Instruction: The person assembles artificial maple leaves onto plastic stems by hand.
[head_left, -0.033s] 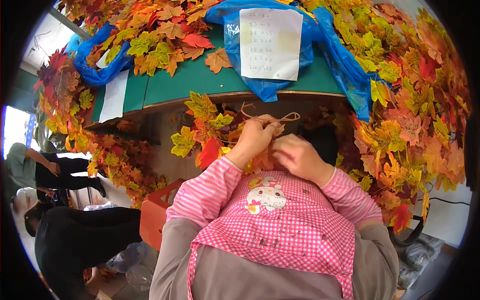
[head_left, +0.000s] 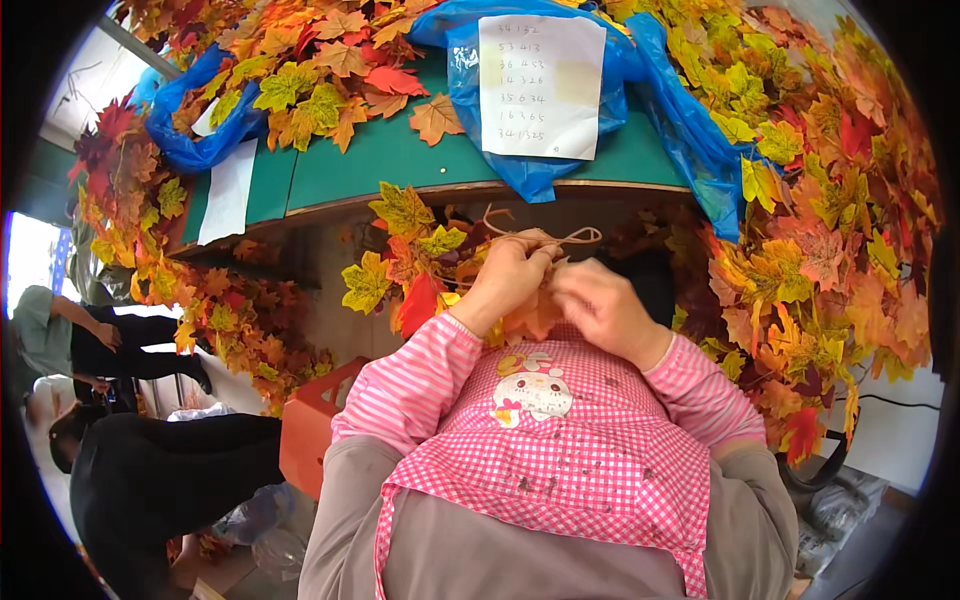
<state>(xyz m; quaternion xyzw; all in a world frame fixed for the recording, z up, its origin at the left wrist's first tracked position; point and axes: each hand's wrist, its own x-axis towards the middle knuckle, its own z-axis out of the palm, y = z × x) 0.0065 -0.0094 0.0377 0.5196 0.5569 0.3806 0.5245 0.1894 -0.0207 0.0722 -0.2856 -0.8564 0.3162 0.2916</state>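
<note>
My left hand [head_left: 510,275] is closed around the brown stem of an artificial maple-leaf garland, in front of my apron. A looped end of the tan stem [head_left: 575,236] sticks out above its fingers. Yellow and orange leaves [head_left: 403,212] and a red leaf [head_left: 421,303] hang to the left of that hand. Close on its right is my right hand [head_left: 605,312], fingers curled inward and slightly blurred; what they pinch is hidden. An orange leaf [head_left: 532,312] hangs between and below the two hands.
Ahead stands a green-topped table [head_left: 385,165] with blue plastic bags [head_left: 660,75] and a white paper sheet [head_left: 540,90]. Leaf garlands [head_left: 800,230] hang thickly on both sides. An orange crate [head_left: 312,430] stands at my left, near a bending person [head_left: 170,480].
My right hand has shifted slightly up and to the right, showing more of the orange leaf below. My left hand stays in place on the stem.
</note>
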